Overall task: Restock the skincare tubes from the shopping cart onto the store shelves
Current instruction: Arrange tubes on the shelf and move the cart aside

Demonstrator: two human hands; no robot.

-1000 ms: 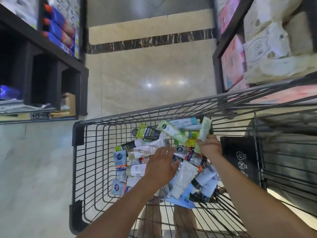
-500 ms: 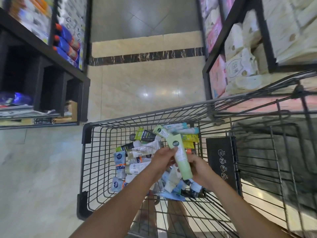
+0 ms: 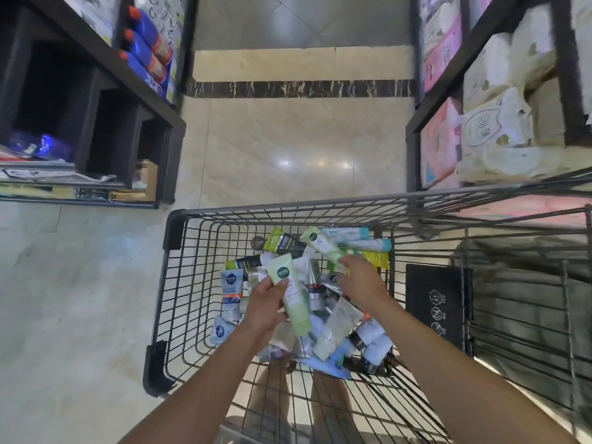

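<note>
Head camera, over the shopping cart (image 3: pixel 320 209): we are at the picking stage of the restock, with both hands down in the wire basket and nothing yet on its way to a shelf. Our left hand (image 3: pixel 267 307) has its fingers and thumb wrapped round a pale green tube (image 3: pixel 290 299), lifted clear of the heap of skincare tubes (image 3: pixel 336 328) that covers the basket floor. Our right hand (image 3: pixel 362 283) reaches forward, its fingers curled at the lower end of a second pale green tube (image 3: pixel 322 246) lying on top of the heap. Whether they have it pinched or only touch it, we cannot tell. Dark shelving (image 3: pixel 96 75) stands to the left, holding blue bottles (image 3: pixel 147 56) with several open bays below. Shelving on the right (image 3: pixel 448 81) carries tissue packs (image 3: pixel 499 123).

By our reading, the next move calls for a firm hold on the matching tube and a lift that does not drag its neighbours along. Then we must turn from the cart to find the proper bay, which we cannot yet pick out.
</note>
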